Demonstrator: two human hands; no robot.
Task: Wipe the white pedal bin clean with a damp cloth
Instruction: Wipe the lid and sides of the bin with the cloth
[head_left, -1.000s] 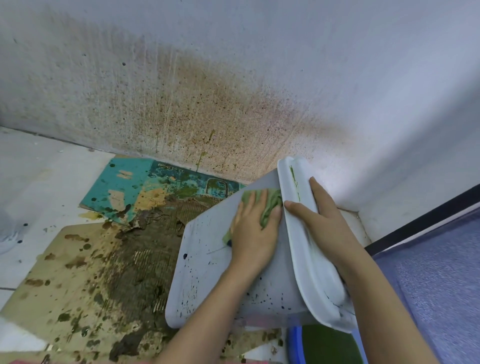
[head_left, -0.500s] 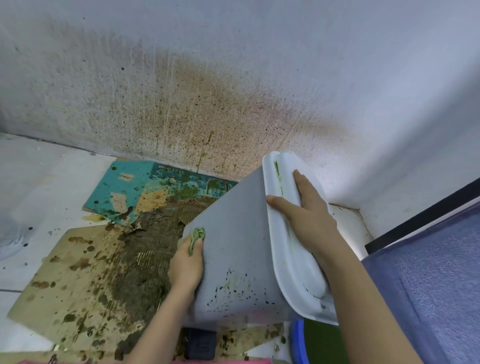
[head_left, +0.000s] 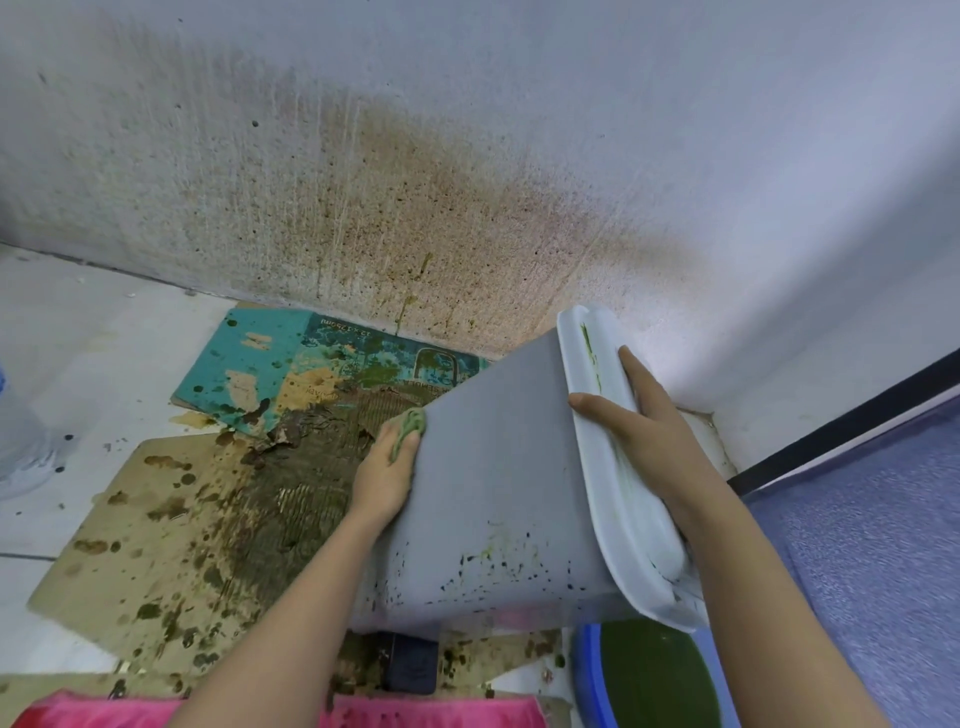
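Under the tilted bin (head_left: 493, 493) lies stained cardboard (head_left: 130, 545).

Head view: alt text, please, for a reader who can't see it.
A person holds a white pedal bin tilted, the right hand flat on its lid, while the left hand holds a green cloth against the bin's left side. Dark specks dot its lower part; stained cardboard lies on the floor.

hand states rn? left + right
Left hand: grips the green cloth, pressing it against the pedal bin at its side edge.
Right hand: open, fingers straight on the lid, holding nothing.
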